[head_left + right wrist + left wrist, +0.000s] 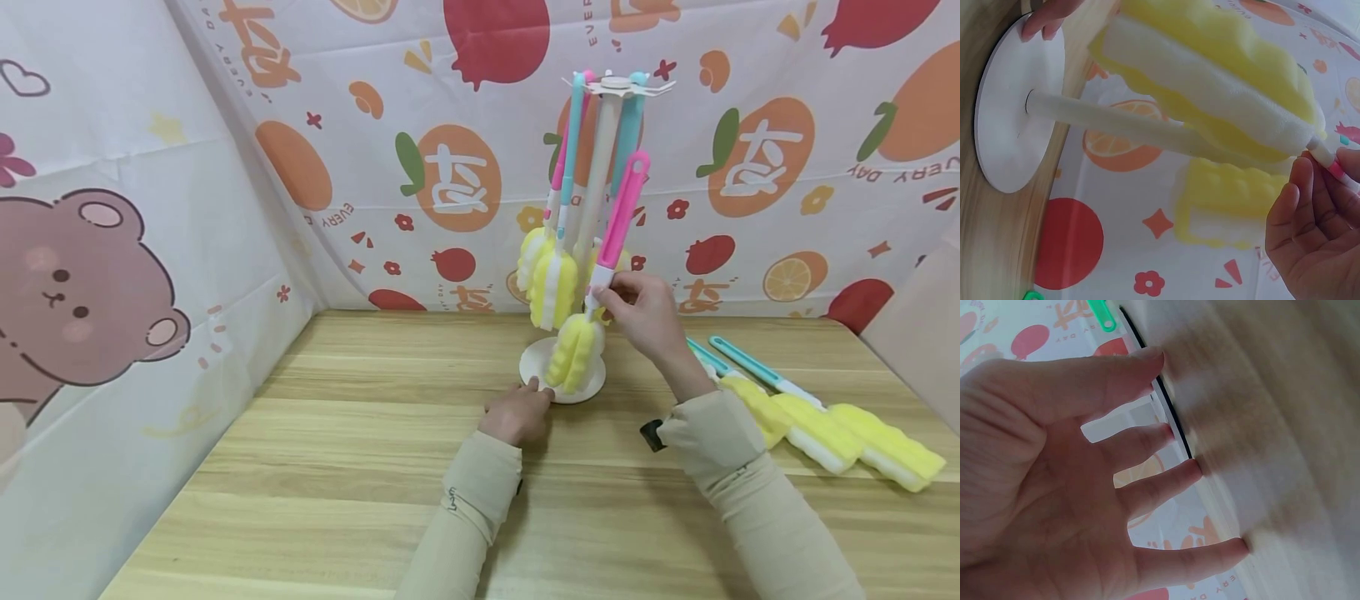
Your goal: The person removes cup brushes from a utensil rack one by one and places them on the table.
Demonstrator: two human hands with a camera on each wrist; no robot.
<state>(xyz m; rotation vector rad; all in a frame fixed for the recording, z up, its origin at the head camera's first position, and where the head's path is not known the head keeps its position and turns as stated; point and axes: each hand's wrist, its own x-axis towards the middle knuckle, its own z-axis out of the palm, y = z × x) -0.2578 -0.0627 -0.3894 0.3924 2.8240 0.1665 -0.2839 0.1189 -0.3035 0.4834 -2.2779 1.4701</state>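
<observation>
My right hand (647,315) pinches a sponge bottle brush by the white neck below its pink handle (621,217). That brush's yellow and white sponge head (573,354) hangs down in front of the white stand's pole and over its round base (531,367). With straight fingers, my left hand (517,415) touches the near edge of the base; the left wrist view shows the thumb and fingertips at the dark-edged rim (1175,419). Other sponge brushes (553,287), with teal and pink handles, hang from the stand's hooked top (618,86). The right wrist view shows the held sponge head (1210,94) close up.
Several teal-handled sponge brushes (817,429) lie on the wooden table (337,467) at the right, beside my right forearm. A fruit-patterned cloth (457,179) hangs behind the stand, and a bear-printed cloth (82,292) closes off the left side.
</observation>
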